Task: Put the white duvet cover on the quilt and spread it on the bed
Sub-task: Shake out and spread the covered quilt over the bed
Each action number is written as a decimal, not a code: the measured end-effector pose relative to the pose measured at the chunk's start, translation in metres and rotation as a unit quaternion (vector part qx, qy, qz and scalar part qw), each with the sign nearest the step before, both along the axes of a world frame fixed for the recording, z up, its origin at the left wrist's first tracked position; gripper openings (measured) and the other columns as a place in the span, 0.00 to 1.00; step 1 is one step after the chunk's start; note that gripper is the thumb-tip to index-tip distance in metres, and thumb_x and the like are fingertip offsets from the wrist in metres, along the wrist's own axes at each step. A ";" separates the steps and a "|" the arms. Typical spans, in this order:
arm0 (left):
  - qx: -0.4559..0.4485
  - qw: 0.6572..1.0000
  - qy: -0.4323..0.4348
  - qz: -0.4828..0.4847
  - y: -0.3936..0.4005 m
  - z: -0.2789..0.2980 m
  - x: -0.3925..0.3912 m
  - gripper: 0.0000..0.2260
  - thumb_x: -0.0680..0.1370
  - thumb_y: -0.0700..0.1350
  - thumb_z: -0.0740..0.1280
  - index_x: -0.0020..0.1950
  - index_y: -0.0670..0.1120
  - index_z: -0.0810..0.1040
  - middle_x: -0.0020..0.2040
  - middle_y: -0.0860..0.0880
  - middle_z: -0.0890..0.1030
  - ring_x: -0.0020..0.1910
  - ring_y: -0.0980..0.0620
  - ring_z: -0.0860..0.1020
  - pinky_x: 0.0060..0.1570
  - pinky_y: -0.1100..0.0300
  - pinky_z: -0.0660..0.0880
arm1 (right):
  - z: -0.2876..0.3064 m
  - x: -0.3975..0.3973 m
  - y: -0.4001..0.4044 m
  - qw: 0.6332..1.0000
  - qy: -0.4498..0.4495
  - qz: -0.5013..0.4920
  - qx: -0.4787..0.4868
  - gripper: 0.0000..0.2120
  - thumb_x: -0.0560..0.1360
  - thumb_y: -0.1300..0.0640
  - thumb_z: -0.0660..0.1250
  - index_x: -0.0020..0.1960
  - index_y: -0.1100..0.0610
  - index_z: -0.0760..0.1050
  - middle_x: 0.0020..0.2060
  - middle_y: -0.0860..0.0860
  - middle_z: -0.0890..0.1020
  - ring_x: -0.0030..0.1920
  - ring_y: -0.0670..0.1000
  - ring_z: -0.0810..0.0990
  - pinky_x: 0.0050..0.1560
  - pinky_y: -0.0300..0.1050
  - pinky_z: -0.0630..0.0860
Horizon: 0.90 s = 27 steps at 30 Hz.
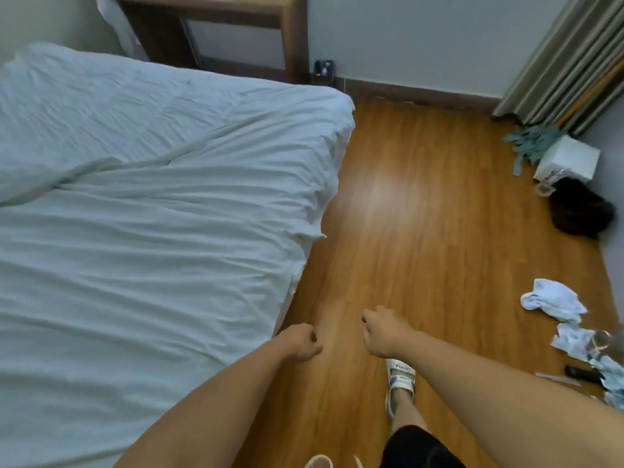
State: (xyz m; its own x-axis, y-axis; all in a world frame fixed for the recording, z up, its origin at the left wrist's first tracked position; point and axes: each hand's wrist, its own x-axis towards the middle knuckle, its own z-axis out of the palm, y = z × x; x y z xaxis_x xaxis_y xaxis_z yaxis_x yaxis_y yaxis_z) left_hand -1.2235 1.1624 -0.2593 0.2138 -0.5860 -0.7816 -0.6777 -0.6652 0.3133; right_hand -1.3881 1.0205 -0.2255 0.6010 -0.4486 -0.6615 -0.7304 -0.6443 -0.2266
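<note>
wooden desk, curtain, crumpled cloths (floor)

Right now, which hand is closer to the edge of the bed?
Left. The left hand hangs over the floor right beside the edge of the bed, not touching it. The right hand is farther out over the floor, above the sandal.

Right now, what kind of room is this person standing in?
Most likely a bedroom. A bed covered with a white duvet fills the left side, a wooden bedside table stands by the wall, and curtains hang in the corner above the wooden floor.
</note>
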 end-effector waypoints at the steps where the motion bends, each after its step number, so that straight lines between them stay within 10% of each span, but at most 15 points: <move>1: -0.003 1.000 -0.001 -0.006 -0.030 0.006 0.004 0.22 0.82 0.55 0.63 0.69 0.42 0.76 0.66 0.44 0.79 0.63 0.45 0.78 0.63 0.52 0.75 | 0.000 0.004 -0.029 1.000 0.011 0.019 -0.014 0.18 0.83 0.51 0.57 0.70 0.57 0.69 0.66 0.58 0.71 0.66 0.62 0.71 0.63 0.55 0.73; 10: -0.066 0.987 -0.059 0.133 -0.245 0.061 0.078 0.13 0.81 0.55 0.62 0.57 0.49 0.78 0.52 0.51 0.80 0.51 0.53 0.79 0.44 0.60 0.71 | 0.023 0.037 -0.316 0.997 -0.009 0.072 -0.009 0.16 0.84 0.54 0.57 0.68 0.59 0.71 0.52 0.55 0.75 0.47 0.55 0.78 0.34 0.44 0.68; 15: -0.075 0.977 -0.033 0.197 -0.339 0.073 0.106 0.14 0.82 0.56 0.62 0.62 0.50 0.78 0.58 0.52 0.80 0.54 0.55 0.78 0.54 0.61 0.75 | 0.039 0.073 -0.454 0.998 0.007 0.070 -0.005 0.18 0.83 0.53 0.55 0.71 0.57 0.69 0.63 0.55 0.77 0.56 0.56 0.78 0.52 0.49 0.77; 20: -0.091 0.967 -0.001 0.238 -0.440 0.049 0.166 0.12 0.81 0.53 0.62 0.54 0.48 0.80 0.50 0.51 0.80 0.48 0.54 0.77 0.53 0.56 0.76 | 0.022 0.161 -0.572 0.993 0.014 0.116 -0.027 0.07 0.81 0.50 0.56 0.46 0.50 0.67 0.43 0.50 0.74 0.48 0.56 0.79 0.43 0.47 0.71; 27: -0.119 0.921 0.012 0.371 -0.597 0.017 0.320 0.10 0.81 0.48 0.61 0.48 0.44 0.78 0.45 0.45 0.80 0.40 0.53 0.74 0.42 0.59 0.70 | 0.006 0.349 -0.726 0.983 0.013 0.183 -0.020 0.13 0.83 0.52 0.55 0.60 0.57 0.75 0.47 0.52 0.81 0.44 0.51 0.79 0.42 0.42 0.72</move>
State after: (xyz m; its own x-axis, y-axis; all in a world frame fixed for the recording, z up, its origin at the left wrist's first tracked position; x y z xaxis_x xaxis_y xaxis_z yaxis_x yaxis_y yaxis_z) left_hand -0.9039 0.5657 -0.2425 0.6087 -0.4415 -0.6592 -0.0553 -0.8524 0.5199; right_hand -1.0394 0.2941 -0.2192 0.7095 -0.2312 -0.6657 -0.4531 -0.8731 -0.1798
